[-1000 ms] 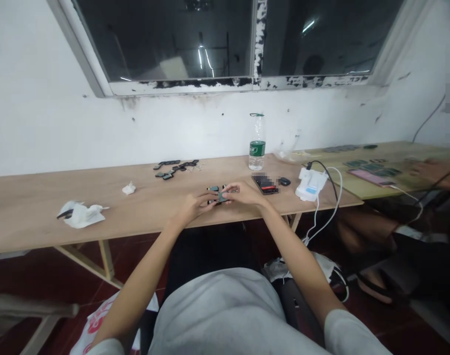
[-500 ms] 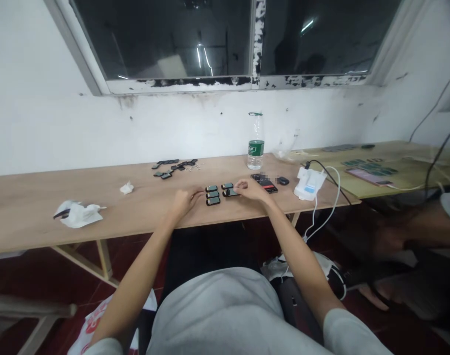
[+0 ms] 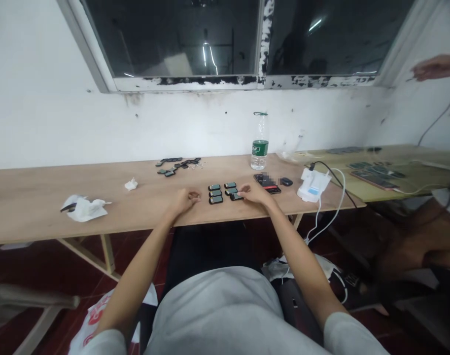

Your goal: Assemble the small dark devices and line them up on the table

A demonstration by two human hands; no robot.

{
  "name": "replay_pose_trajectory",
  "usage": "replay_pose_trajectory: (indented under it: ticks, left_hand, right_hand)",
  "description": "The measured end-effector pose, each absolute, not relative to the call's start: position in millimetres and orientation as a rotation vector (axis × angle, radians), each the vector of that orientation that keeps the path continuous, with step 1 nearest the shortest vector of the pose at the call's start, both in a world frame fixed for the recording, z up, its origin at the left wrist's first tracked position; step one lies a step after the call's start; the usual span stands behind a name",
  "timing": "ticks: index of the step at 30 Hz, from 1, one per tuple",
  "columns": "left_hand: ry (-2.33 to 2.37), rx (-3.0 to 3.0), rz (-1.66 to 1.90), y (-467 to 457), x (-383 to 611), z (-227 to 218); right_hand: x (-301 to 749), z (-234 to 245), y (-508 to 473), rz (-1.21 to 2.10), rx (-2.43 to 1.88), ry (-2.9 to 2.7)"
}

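Note:
Several small dark devices with greenish screens (image 3: 215,193) lie in two short columns on the wooden table (image 3: 32,197). My right hand (image 3: 255,193) rests on the table with its fingertips pinched on the nearest device of the right column (image 3: 235,196). My left hand (image 3: 187,199) lies just left of the devices, fingers curled in loosely, touching none of them.
A pile of similar devices (image 3: 176,165) lies farther back. A water bottle (image 3: 259,143), a phone (image 3: 268,182), a black mouse (image 3: 286,181) and a white charger with cables (image 3: 313,184) stand to the right. Crumpled tissues (image 3: 83,207) lie left. Another person's hand (image 3: 433,66) is at upper right.
A second ago both hands held one device together. My right hand has since set it down in the right column, and my left hand drew back to the left.

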State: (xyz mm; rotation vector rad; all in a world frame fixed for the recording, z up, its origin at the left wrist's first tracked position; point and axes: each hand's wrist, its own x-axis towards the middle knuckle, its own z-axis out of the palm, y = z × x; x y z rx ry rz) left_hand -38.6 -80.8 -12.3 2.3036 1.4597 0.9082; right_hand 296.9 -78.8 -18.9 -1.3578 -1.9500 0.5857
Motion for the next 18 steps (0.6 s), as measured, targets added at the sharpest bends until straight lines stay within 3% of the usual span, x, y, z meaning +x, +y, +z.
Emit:
replay_pose_trajectory:
  ticks: [7,13,18]
  left_hand:
    - [1.413,2.299,0.954,-78,-40,-15]
    - [1.405,2.276,0.917,-83,-42,-9]
    - [1.408,2.337,0.925,-83,-48,-4]
  right_hand:
    - [287,2,-99,0.405,-1.443,-2.005]
    - [244,5,-119,0.283,-1.086,-2.241]
    - [225,-2,-127,0.121,-1.035,-2.459]
